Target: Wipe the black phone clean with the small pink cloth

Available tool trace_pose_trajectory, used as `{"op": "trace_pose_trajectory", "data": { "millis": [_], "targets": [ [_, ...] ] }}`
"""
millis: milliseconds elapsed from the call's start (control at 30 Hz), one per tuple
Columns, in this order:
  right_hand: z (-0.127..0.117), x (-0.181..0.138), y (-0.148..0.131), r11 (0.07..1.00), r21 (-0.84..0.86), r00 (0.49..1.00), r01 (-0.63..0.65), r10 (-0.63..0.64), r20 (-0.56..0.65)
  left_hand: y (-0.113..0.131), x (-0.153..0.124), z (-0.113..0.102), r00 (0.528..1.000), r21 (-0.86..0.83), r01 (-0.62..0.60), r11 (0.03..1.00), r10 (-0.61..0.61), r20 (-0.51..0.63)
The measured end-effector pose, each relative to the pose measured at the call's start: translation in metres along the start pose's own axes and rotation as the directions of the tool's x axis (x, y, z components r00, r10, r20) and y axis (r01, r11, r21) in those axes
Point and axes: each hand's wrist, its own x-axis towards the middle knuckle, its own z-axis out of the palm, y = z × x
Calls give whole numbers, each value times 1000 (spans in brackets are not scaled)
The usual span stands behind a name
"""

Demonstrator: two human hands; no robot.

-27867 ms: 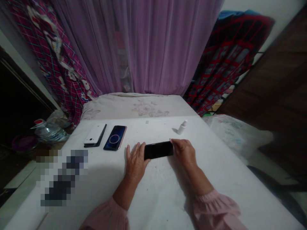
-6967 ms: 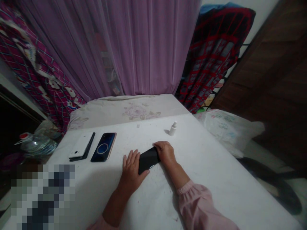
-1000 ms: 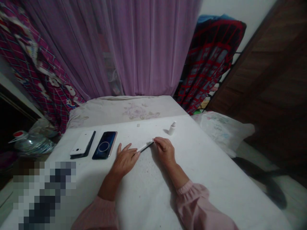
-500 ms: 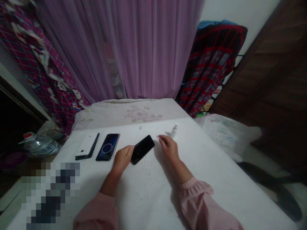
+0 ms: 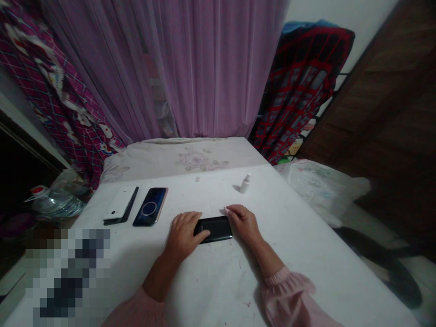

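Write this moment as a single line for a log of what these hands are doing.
left hand: resting on black smartphone | right hand: at its right end | surface: white-covered table | nearby: dark blue smartphone, white smartphone, small white bottle

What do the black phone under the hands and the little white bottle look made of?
The black phone looks like glossy glass, going by the soft sheen on its face. The small bottle seems to be opaque white plastic with a smooth finish, though it's too small to be sure.
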Motion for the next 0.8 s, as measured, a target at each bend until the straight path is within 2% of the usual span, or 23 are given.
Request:
{"op": "trace_pose_trajectory", "data": {
  "millis": [100, 267, 500, 567, 667, 800],
  "targets": [
    [2, 4, -1, 990, -80, 988, 116, -108, 106, 7, -10, 17, 996, -29, -93, 995, 93, 17],
    [-1, 1, -3, 946, -195, 947, 258, -209, 242, 10, -13, 28, 996, -75, -92, 993, 91, -15],
    [-21, -43, -9, 924, -82, 910, 374, -348, 227, 8, -13, 29, 997, -71, -70, 995, 69, -16],
    [-22, -46, -8, 919, -76, 905, 388, -363, 222, 8, -13, 29, 998, -73, -69, 995, 69, -9],
    [-14, -32, -5, 911, -132, 905, 390, -353, 239, 8, -12, 27, 998, -75, -68, 995, 68, -4],
    [3, -4, 0, 911, -231, 931, 341, -295, 214, 10, -11, 24, 999, -81, -50, 995, 50, 4]
  ]
}}
